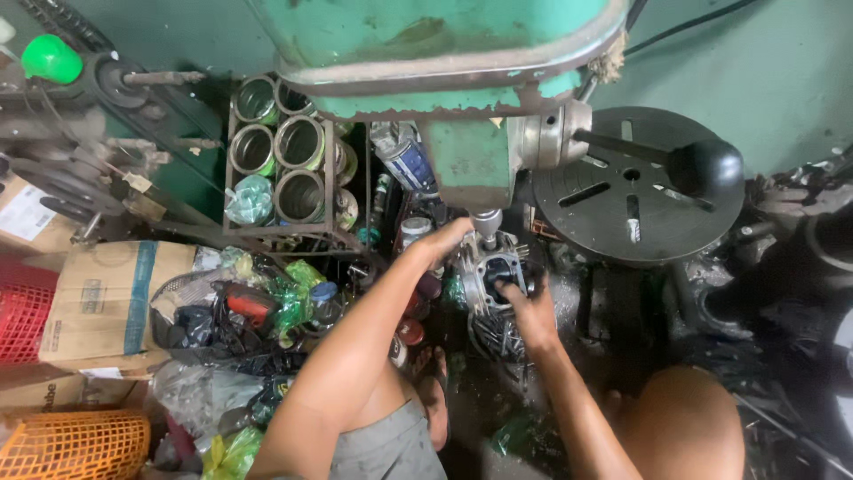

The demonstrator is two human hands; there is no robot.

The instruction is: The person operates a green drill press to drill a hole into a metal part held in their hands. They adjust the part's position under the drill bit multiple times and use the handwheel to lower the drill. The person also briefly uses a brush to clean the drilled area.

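Hands of a seated person work at a finned grey metal engine cylinder (491,267) that sits directly under the silver spindle (487,222) of a large, chipped green drill press (444,53). The left hand (442,240) rests against the cylinder's upper left side, fingers curled loosely round its edge and touching it. The right hand (526,302) is at the cylinder's lower right, its fingertips pressed to the rim of the dark round bore; whether they pinch anything small cannot be told. Both bare forearms reach up from the bottom of the view, over grey shorts (386,449) and a bare knee (684,427).

Right of the cylinder stands the press's round black slotted metal work table (577,191), with a black ball-ended lever (706,169) above it. Left of the press, a dark metal rack holds open, empty tin cans (299,142) lying on their sides. Further left are a brown cardboard box (111,302), an orange plastic mesh basket (75,444), and a heap of green plastic bags (298,293) and dark clutter on the floor.
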